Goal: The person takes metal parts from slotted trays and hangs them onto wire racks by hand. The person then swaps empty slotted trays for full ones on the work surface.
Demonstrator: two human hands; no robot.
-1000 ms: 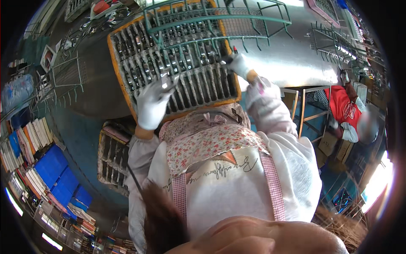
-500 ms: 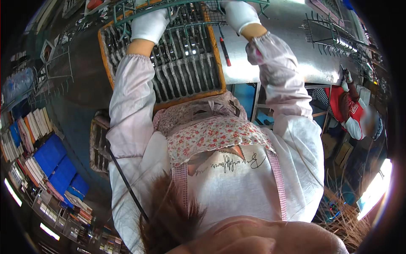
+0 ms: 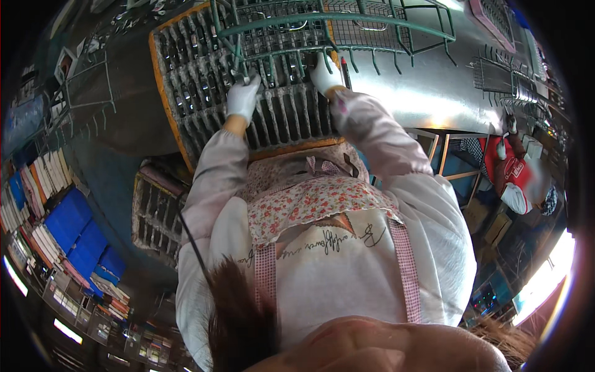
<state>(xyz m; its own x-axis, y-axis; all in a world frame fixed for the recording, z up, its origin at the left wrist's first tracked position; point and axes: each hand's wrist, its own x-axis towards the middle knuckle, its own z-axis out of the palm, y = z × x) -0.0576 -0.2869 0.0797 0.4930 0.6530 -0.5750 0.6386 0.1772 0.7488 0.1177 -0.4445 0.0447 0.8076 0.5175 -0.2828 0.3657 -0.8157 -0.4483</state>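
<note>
- A broad slotted tray in an orange frame [image 3: 291, 147], holding shiny metal pieces in its upper rows, lies in front of the person.
- The white-gloved left hand [image 3: 243, 99] is over the tray's middle, fingers curled beside a hook; what it pinches, if anything, I cannot tell.
- The white-gloved right hand [image 3: 326, 75] is at the tray's right edge, its fingertips partly hidden; its grip cannot be told.
- A green wire rack with hooks [image 3: 322, 17] stands in the way, covering the tray's upper part.
- A red-and-black pen [image 3: 346, 73] lies just right of that hand, on the silvery metal tabletop [image 3: 421, 87].
- Farther right are another wire rack [image 3: 514, 87] and a co-worker in red [image 3: 511, 170].
</note>
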